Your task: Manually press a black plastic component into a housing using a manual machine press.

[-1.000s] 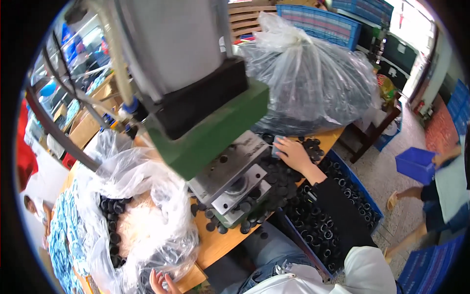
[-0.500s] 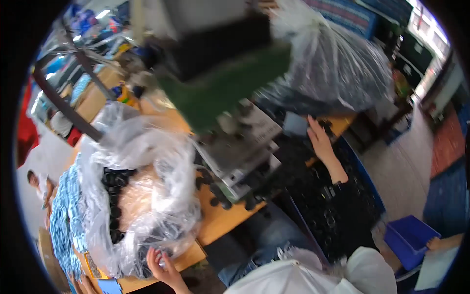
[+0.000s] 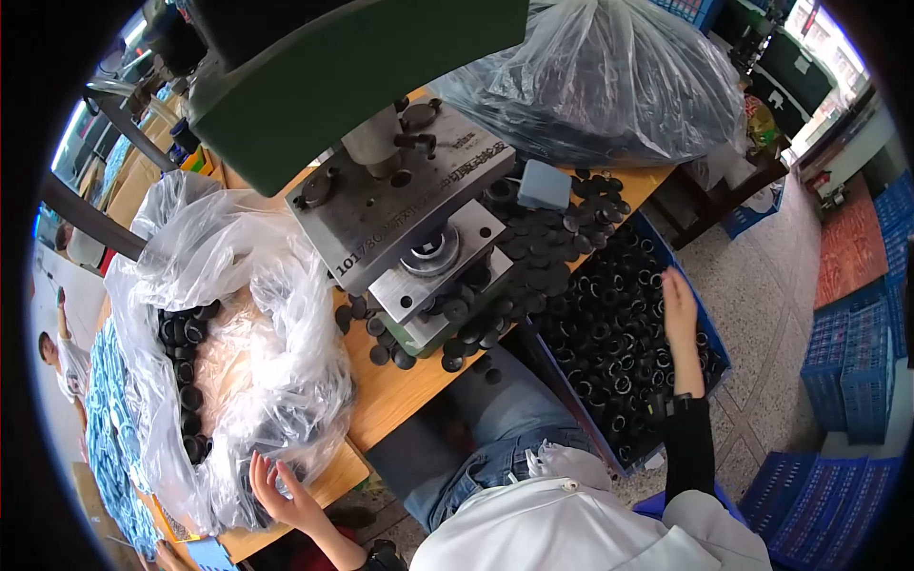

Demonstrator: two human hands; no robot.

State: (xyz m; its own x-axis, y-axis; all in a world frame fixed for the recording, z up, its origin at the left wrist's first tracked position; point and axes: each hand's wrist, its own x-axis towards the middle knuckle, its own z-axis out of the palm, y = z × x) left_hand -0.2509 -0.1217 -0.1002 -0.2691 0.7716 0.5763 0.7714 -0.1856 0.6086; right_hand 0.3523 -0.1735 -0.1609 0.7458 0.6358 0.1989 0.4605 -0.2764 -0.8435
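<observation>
My left hand (image 3: 279, 492) is at the lower edge of a clear plastic bag (image 3: 328, 371), fingers apart and nothing visible in them. Black round caps (image 3: 190, 400) lie inside the bag's open mouth. My right hand (image 3: 679, 309), fingers stretched out, is over the far right side of a blue crate (image 3: 716, 344) full of black rings (image 3: 619, 357); no held object shows in it. Between my hands stands a green press (image 3: 352, 95) with a steel die block (image 3: 419, 195) and a round die (image 3: 431, 252) below. Black discs (image 3: 543, 249) lie heaped around its base.
A light blue block (image 3: 545, 185) sits among the discs behind the press. Beyond it is a large tied plastic bag (image 3: 609, 86) of dark contents. Light blue strands (image 3: 114, 409) hang at the left. Blue crates (image 3: 843, 362) are stacked on the right. Another person (image 3: 62, 366) is at far left.
My right hand has moved away from the light blue block to the right side of the crate. My left hand stays by the bag. The whole view has shifted and become sharper.
</observation>
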